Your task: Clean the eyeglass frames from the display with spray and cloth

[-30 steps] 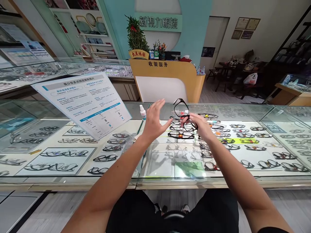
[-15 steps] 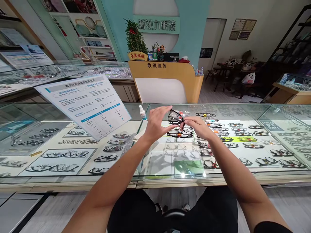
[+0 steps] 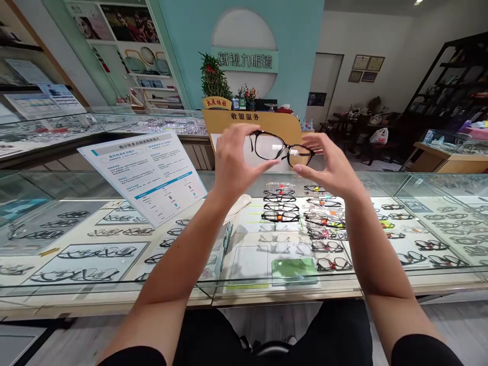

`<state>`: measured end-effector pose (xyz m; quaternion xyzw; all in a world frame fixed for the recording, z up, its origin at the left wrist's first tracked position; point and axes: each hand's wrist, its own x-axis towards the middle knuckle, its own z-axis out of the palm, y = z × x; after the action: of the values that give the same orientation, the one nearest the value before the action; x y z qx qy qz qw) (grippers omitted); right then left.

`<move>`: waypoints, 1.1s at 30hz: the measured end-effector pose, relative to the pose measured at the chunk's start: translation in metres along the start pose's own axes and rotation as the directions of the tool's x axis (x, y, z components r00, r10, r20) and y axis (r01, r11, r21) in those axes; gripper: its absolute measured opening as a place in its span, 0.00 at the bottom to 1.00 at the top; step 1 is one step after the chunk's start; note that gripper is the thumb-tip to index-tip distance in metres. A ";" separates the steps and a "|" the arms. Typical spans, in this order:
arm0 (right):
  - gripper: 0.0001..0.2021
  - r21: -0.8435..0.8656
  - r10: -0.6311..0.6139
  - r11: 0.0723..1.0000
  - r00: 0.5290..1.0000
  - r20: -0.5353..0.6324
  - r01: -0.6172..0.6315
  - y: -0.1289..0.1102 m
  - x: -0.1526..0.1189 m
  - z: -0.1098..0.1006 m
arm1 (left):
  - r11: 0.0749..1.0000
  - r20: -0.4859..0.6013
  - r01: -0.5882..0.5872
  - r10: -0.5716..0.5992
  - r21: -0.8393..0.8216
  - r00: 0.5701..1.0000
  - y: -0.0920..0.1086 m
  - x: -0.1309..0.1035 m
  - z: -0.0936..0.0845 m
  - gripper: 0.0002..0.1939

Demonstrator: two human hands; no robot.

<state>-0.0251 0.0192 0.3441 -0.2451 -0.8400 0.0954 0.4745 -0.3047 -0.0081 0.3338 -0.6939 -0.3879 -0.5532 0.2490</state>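
A pair of black-framed eyeglasses point(image 3: 269, 146) is held up above the glass counter, tilted with its right side lower. My left hand point(image 3: 235, 161) grips the left end of the frame, its fingertips at the upper corner and its thumb reaching along below the left lens. My right hand point(image 3: 335, 165) closes on the other end, its thumb at the lower edge of the right lens and its fingers behind the frame. Under them, inside the display case, lie rows of eyeglasses point(image 3: 280, 217), several with small orange or red tags.
A printed white sheet point(image 3: 148, 175) stands slanted on the counter to the left. The glass display case point(image 3: 290, 300) spans the width before me. Beyond it stand a wooden cashier desk point(image 3: 263, 118) and a potted plant point(image 3: 214, 76). A green card point(image 3: 294, 271) lies inside the case.
Both hands have raised the eyeglasses upward, away from the counter, and turned their lenses more face-on. My hands are farther apart, and the small white bottle is now out of sight. The view has tilted up.
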 end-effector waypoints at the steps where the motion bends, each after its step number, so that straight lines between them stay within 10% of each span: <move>1: 0.36 -0.042 -0.017 0.999 0.999 -0.029 0.016 -0.008 0.003 -0.006 | 1.000 -0.024 0.014 -0.014 -0.002 1.000 0.004 0.010 -0.005 0.44; 10: 0.33 -0.157 -0.044 0.988 0.971 -0.237 0.006 -0.034 0.004 -0.008 | 0.983 -0.119 0.180 -0.182 -0.033 0.976 0.036 0.017 -0.025 0.42; 23: 0.32 -0.166 0.072 0.980 0.974 -0.216 -0.109 -0.029 0.004 -0.003 | 0.948 -0.036 0.315 -0.316 -0.033 0.948 0.030 0.011 -0.022 0.39; 33: 0.30 -0.045 0.102 0.992 0.971 -0.216 -0.115 -0.013 0.007 -0.003 | 0.956 -0.010 0.212 -0.218 -0.202 0.976 0.002 0.008 -0.016 0.37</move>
<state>-0.0299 0.0113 0.3555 -0.3129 -0.7721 0.0703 0.5487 -0.3112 -0.0197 0.3458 -0.6602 -0.3996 -0.6240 0.1228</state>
